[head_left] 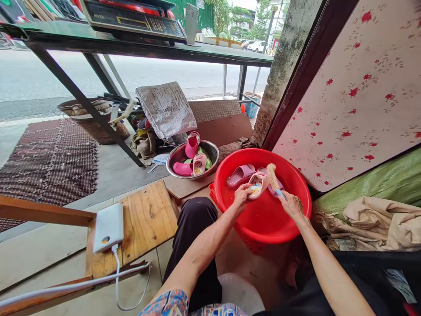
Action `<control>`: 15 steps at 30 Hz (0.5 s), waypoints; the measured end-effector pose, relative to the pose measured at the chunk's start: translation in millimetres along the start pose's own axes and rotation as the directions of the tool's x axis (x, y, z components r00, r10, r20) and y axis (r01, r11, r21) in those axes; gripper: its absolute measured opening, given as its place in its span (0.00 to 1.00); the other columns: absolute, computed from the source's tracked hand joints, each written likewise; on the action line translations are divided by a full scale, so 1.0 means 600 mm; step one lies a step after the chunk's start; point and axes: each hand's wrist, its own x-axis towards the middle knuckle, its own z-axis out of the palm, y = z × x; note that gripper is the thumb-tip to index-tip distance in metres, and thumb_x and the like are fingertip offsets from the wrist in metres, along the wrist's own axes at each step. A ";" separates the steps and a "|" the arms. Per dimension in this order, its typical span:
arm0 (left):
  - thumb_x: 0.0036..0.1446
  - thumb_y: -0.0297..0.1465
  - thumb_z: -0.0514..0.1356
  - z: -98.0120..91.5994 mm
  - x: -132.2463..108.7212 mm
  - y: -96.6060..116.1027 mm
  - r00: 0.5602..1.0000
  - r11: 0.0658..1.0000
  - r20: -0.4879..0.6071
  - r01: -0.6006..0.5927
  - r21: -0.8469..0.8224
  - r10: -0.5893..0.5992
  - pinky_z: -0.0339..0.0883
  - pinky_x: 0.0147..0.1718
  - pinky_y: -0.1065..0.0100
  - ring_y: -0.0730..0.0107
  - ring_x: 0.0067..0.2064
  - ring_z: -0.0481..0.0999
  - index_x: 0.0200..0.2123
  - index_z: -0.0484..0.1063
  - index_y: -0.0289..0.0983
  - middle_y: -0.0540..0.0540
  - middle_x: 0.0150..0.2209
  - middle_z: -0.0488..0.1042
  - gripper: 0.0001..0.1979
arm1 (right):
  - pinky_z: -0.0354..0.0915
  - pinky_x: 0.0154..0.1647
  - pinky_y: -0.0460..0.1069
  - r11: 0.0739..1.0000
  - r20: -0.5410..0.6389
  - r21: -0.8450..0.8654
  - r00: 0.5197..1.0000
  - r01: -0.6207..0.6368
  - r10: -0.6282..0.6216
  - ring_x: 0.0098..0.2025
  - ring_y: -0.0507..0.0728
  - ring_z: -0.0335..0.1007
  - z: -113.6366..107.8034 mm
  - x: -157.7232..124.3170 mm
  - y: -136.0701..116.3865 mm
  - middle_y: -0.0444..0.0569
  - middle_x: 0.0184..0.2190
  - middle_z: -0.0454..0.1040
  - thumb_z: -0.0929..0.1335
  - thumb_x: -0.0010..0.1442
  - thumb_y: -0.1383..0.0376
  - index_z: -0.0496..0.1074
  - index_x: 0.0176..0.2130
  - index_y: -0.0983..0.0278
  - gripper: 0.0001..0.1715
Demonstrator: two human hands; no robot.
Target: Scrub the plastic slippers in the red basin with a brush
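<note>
My left hand point(242, 196) grips a small pale pink clog point(257, 186) by its edge, with a colourful pattern on the insole facing up. In my right hand point(292, 204) is a scrub brush point(272, 177) with a blue handle and tan bristles, its head close beside the clog; whether they touch I cannot tell. Both hands are over a red plastic basin point(259, 239). A pink slipper point(241, 174) lies in the basin at the back left, and another pink slipper point(279, 186) is partly hidden behind the brush.
A metal bowl point(169, 164) with pink and green shoes stands behind my knee. To the left, a wooden bench point(149, 210) carries a white power bank point(108, 227) with a cable. A glass-topped table point(210, 49) holds a scale point(134, 22). Beige cloth point(375, 219) lies at the right.
</note>
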 end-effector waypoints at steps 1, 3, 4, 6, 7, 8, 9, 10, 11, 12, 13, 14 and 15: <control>0.43 0.25 0.75 0.002 0.000 0.001 1.000 1.000 -0.008 0.015 -0.015 -0.015 0.83 0.36 0.58 0.62 0.37 0.84 0.50 0.80 0.39 0.43 0.42 0.84 0.27 | 0.61 0.32 0.48 0.999 0.002 0.037 1.000 -0.022 0.022 0.39 0.60 0.79 0.004 0.006 0.003 0.52 0.39 0.85 0.65 0.72 0.58 0.83 0.56 0.55 0.22; 0.44 0.23 0.75 0.005 0.001 0.004 0.999 0.999 -0.035 0.019 -0.038 -0.021 0.83 0.37 0.58 0.61 0.39 0.84 0.60 0.76 0.43 0.44 0.48 0.83 0.37 | 0.63 0.33 0.48 0.993 -0.007 0.117 0.999 -0.030 0.031 0.38 0.60 0.79 0.010 0.011 0.004 0.52 0.39 0.86 0.65 0.71 0.57 0.83 0.57 0.58 0.23; 0.43 0.22 0.74 0.006 0.004 0.005 0.998 0.999 -0.056 0.012 -0.045 -0.015 0.83 0.38 0.58 0.61 0.40 0.84 0.64 0.72 0.45 0.44 0.50 0.83 0.43 | 0.65 0.34 0.48 0.985 -0.014 0.171 1.000 -0.018 0.021 0.38 0.60 0.80 0.012 0.010 0.002 0.52 0.40 0.86 0.65 0.70 0.57 0.82 0.59 0.58 0.25; 0.42 0.21 0.74 0.006 0.011 0.007 0.996 0.998 -0.092 0.014 -0.057 -0.019 0.83 0.38 0.58 0.61 0.41 0.84 0.69 0.66 0.47 0.45 0.52 0.82 0.50 | 0.70 0.37 0.49 0.956 -0.023 0.293 1.000 0.026 -0.020 0.39 0.60 0.80 0.015 0.001 -0.006 0.52 0.44 0.86 0.65 0.68 0.57 0.80 0.62 0.59 0.28; 0.42 0.20 0.73 0.006 0.015 0.008 0.995 0.997 -0.096 0.019 -0.070 -0.026 0.83 0.38 0.60 0.62 0.40 0.83 0.68 0.66 0.45 0.45 0.51 0.82 0.49 | 0.72 0.40 0.50 0.935 -0.029 0.352 0.999 0.051 -0.043 0.41 0.61 0.81 0.016 -0.007 -0.010 0.52 0.46 0.86 0.65 0.66 0.57 0.79 0.62 0.60 0.30; 0.42 0.19 0.73 0.006 0.019 0.009 0.995 0.996 -0.092 0.020 -0.091 -0.028 0.82 0.38 0.61 0.64 0.40 0.83 0.66 0.69 0.43 0.44 0.50 0.82 0.46 | 0.73 0.43 0.52 0.915 -0.040 0.395 0.997 0.079 -0.069 0.42 0.62 0.81 0.017 -0.019 -0.014 0.53 0.47 0.86 0.66 0.65 0.57 0.80 0.62 0.61 0.30; 0.42 0.19 0.72 0.005 0.023 0.010 0.997 0.992 -0.078 0.015 -0.122 -0.025 0.82 0.38 0.63 0.66 0.39 0.82 0.61 0.71 0.40 0.45 0.48 0.81 0.41 | 0.74 0.46 0.53 0.904 -0.055 0.413 0.994 0.113 -0.099 0.45 0.63 0.81 0.020 -0.033 -0.016 0.54 0.49 0.85 0.65 0.65 0.56 0.80 0.61 0.61 0.30; 0.42 0.19 0.71 0.005 0.026 0.012 0.998 0.988 -0.060 0.007 -0.155 -0.016 0.81 0.37 0.65 0.67 0.38 0.82 0.56 0.74 0.37 0.45 0.46 0.81 0.35 | 0.74 0.49 0.55 0.899 -0.072 0.411 0.989 0.149 -0.131 0.47 0.64 0.81 0.023 -0.050 -0.016 0.55 0.50 0.85 0.65 0.65 0.56 0.81 0.60 0.62 0.30; 0.42 0.19 0.70 0.005 0.029 0.013 0.999 0.983 -0.045 -0.002 -0.184 -0.006 0.80 0.37 0.67 0.69 0.36 0.81 0.51 0.74 0.35 0.46 0.44 0.81 0.29 | 0.74 0.51 0.55 0.899 -0.085 0.397 0.983 0.183 -0.163 0.48 0.64 0.81 0.027 -0.069 -0.016 0.56 0.49 0.84 0.65 0.66 0.56 0.81 0.59 0.62 0.29; 0.43 0.19 0.69 0.005 0.031 0.015 0.999 0.979 -0.041 -0.010 -0.204 0.001 0.79 0.35 0.68 0.72 0.33 0.79 0.47 0.74 0.35 0.47 0.40 0.80 0.25 | 0.74 0.51 0.55 0.901 -0.093 0.378 0.977 0.213 -0.193 0.47 0.64 0.80 0.032 -0.090 -0.014 0.57 0.48 0.84 0.65 0.66 0.56 0.81 0.60 0.62 0.29; 0.43 0.18 0.68 0.004 0.032 0.016 0.999 0.977 -0.044 -0.011 -0.214 0.002 0.78 0.33 0.70 0.74 0.30 0.77 0.44 0.74 0.34 0.49 0.37 0.79 0.22 | 0.74 0.50 0.55 0.903 -0.094 0.357 0.971 0.238 -0.218 0.46 0.63 0.80 0.038 -0.112 -0.011 0.57 0.46 0.83 0.64 0.68 0.55 0.81 0.60 0.62 0.29; 0.43 0.18 0.67 0.005 0.033 0.016 0.999 0.977 -0.049 -0.005 -0.213 -0.006 0.76 0.31 0.72 0.77 0.27 0.74 0.42 0.73 0.35 0.52 0.33 0.77 0.21 | 0.74 0.48 0.54 0.906 -0.093 0.337 0.967 0.255 -0.237 0.44 0.63 0.80 0.043 -0.132 -0.008 0.56 0.44 0.83 0.64 0.69 0.55 0.80 0.61 0.62 0.29; 0.43 0.17 0.66 0.005 0.033 0.016 0.998 0.979 -0.053 0.006 -0.206 -0.017 0.74 0.30 0.73 0.80 0.24 0.70 0.41 0.73 0.35 0.54 0.29 0.74 0.19 | 0.74 0.46 0.53 0.909 -0.091 0.320 0.964 0.265 -0.249 0.43 0.62 0.80 0.048 -0.149 -0.006 0.56 0.43 0.82 0.63 0.70 0.55 0.80 0.62 0.61 0.29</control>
